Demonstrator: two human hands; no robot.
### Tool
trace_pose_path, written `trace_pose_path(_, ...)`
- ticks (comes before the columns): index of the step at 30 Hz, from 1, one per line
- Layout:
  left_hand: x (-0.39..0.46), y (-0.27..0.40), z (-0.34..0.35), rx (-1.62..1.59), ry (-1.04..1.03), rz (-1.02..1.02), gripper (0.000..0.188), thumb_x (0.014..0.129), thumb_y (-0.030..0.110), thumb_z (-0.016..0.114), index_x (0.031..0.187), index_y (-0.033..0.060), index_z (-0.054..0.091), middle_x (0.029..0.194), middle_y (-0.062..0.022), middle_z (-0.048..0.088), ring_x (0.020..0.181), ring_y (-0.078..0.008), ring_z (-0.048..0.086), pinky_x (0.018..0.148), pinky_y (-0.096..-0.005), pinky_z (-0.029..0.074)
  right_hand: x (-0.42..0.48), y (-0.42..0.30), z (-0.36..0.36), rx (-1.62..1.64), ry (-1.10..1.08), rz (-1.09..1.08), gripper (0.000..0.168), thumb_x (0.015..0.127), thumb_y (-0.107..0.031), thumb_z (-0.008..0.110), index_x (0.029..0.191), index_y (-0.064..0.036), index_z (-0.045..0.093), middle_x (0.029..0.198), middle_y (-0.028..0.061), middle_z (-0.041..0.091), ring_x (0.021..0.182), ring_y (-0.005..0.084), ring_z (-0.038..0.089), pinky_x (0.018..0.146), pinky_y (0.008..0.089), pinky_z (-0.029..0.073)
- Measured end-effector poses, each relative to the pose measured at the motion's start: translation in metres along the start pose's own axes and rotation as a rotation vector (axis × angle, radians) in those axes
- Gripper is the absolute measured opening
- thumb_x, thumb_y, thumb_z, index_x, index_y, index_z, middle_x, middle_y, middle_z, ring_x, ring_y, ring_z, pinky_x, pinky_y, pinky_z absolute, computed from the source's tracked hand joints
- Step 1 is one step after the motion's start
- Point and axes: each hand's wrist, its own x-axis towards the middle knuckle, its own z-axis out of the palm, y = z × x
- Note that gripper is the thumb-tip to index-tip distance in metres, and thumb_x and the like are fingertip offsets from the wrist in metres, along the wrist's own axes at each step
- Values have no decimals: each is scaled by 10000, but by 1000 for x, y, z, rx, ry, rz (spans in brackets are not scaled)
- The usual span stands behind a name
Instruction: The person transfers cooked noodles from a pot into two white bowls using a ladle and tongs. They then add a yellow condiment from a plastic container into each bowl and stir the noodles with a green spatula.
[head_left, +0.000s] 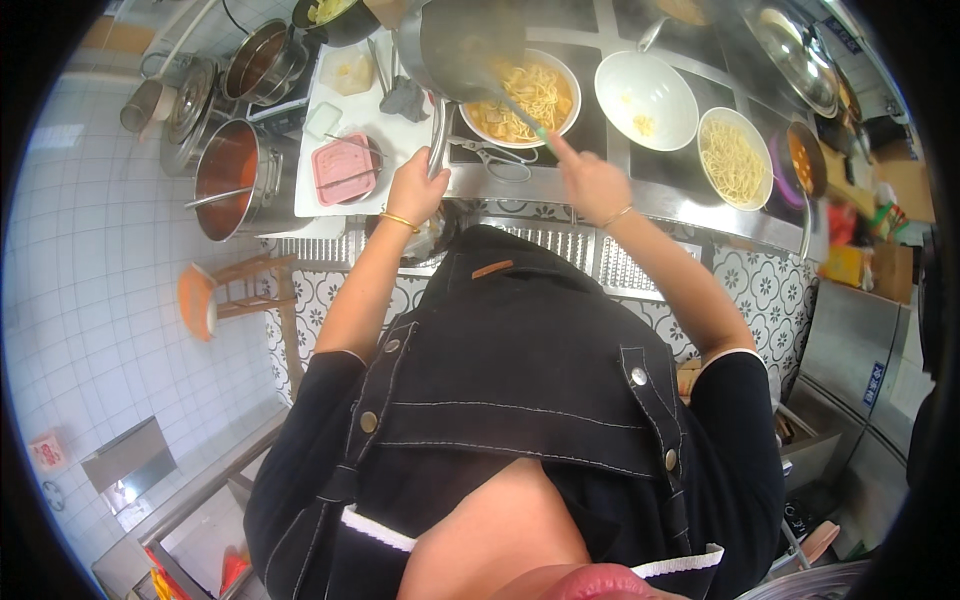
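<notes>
My left hand (416, 187) grips the metal handle of a steaming pan (427, 52), which is tilted over a white bowl (576, 97). Noodles in orange broth (532, 97) fill that bowl. In my right hand (596, 187) is the green-banded handle of a spatula or ladle (525, 116); its head is hidden by the pan and steam. Kitchen scissors (501, 159) lie just in front of the bowl. To the right, a white bowl (667, 90) holds a little pale yellow food, and another bowl (769, 142) is full of plain noodles.
On the left, a pink tray (345, 169) sits on a white board (311, 199), beside a large steel pot (262, 184) of red liquid. A second steel pot (262, 64) stands behind. A small pan (814, 161) with orange contents is at the right, its handle projecting past the counter edge (675, 195).
</notes>
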Motion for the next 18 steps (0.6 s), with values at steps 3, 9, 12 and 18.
trace_pose_path(3,-2,5,1,-67,-60,-69,263,784,180,636,921,-23,538,751,-211,612,709,-339,617,666,-391,476,12,5,-10,53,189,-21,530,883,-187,518,1389,-263,381,734,130,584,620,310,615,547,424,501)
trace_pose_path(9,3,2,8,-172,-79,-62,238,783,175,645,909,-5,554,729,-130,611,647,-206,580,646,-334,471,37,-14,-3,-18,131,187,498,870,-176,518,1358,-202,419,753,164,629,653,338,634,569,444,506)
trace_pose_path(12,2,-8,6,-214,-102,-141,227,780,163,653,905,0,557,725,-87,604,639,-169,551,638,-311,466,20,-16,-12,66,66,105,495,872,-184,501,1359,-180,411,772,187,641,671,361,635,583,466,502)
trace_pose_path(18,-1,0,11,-269,-150,-152,222,786,156,650,910,-2,556,727,-88,606,632,-168,549,625,-307,466,59,-51,-21,205,212,111,557,863,-155,514,1398,-190,362,728,187,616,660,361,629,585,468,499)
